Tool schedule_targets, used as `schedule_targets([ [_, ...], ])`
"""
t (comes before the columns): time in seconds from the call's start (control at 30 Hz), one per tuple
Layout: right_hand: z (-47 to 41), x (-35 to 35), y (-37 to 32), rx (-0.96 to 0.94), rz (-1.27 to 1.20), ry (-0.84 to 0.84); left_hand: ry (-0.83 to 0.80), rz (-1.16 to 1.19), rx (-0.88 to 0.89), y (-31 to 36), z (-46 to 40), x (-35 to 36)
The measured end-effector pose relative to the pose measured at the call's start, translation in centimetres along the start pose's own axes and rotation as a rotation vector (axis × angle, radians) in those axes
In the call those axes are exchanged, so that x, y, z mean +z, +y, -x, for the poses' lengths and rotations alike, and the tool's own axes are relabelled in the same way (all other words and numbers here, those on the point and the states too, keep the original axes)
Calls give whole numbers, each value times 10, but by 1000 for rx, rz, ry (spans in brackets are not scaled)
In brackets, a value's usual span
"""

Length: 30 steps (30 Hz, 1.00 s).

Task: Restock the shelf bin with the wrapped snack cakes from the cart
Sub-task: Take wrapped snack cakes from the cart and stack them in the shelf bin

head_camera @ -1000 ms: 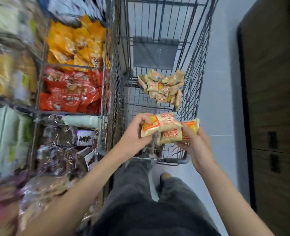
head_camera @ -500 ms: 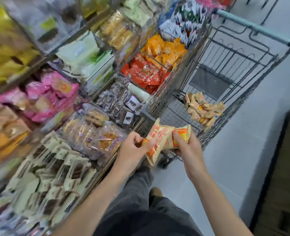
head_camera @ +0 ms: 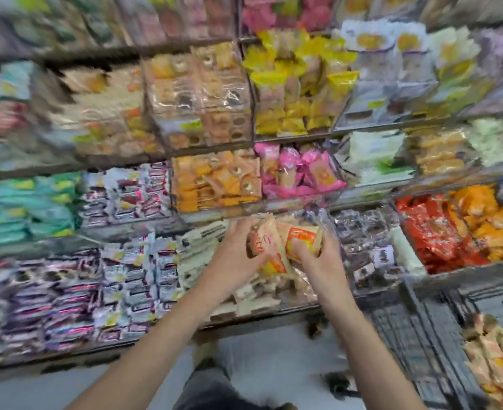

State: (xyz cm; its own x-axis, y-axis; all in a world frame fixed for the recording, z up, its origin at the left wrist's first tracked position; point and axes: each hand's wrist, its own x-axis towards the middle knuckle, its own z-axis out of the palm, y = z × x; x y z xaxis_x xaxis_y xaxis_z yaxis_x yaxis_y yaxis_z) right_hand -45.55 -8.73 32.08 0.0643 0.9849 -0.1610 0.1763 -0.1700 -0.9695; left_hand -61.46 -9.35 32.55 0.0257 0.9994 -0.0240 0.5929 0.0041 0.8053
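The left hand (head_camera: 238, 253) curls its fingers round a cream-and-orange plastic-wrapped snack cake (head_camera: 266, 247), thumb on the near side and fingertips hooked over the far top edge, so the cake stands nearly upright and tilted a little to the left. The right hand (head_camera: 315, 261) grips a second wrapped snack cake with a bright orange-red label (head_camera: 302, 239); its fingers wrap the lower part of the pack from the front and the label shows above the knuckles. The two cakes touch side by side between the hands, and more pale wrappers seem bunched behind them, though blur hides how many.

Both hands and their cakes hover just over the clear-fronted shelf bin of pale wrapped snacks (head_camera: 273, 291), close above the packs already lying in it. Whether the held cakes touch those packs cannot be told.

Left of that bin sits a bin of cream wrappers with dark print (head_camera: 197, 253); right of it a bin of dark purple packs (head_camera: 365, 247), then red and orange packs (head_camera: 439, 232). Above the bin is a pink-wrapped stack (head_camera: 297, 173). Right of and below the bin stands the grey wire shopping cart (head_camera: 415, 335), with more cream-and-orange snack cakes (head_camera: 492, 356) heaped inside.
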Motion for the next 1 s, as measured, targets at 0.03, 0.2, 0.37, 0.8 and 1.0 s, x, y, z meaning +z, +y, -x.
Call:
schedule_targets([
  [0.03, -5, 18, -9, -28, 26, -41, 45, 28, -58, -10, -2, -16],
  [0.2, -34, 110, -59, -115, 63, -211, 177, 143, -167, -53, -10, -109],
  [0.37, -62, 188, -101, -173, 74, -266, 373, 238, -141, -82, -28, -199],
  [0.8, -133, 300, -150, -189, -63, -225, 910, 673, -326, -154, -201, -387],
  [1.0, -158, 299, -148, -179, -63, -264, 989, 270, -464, -182, -268, -392],
])
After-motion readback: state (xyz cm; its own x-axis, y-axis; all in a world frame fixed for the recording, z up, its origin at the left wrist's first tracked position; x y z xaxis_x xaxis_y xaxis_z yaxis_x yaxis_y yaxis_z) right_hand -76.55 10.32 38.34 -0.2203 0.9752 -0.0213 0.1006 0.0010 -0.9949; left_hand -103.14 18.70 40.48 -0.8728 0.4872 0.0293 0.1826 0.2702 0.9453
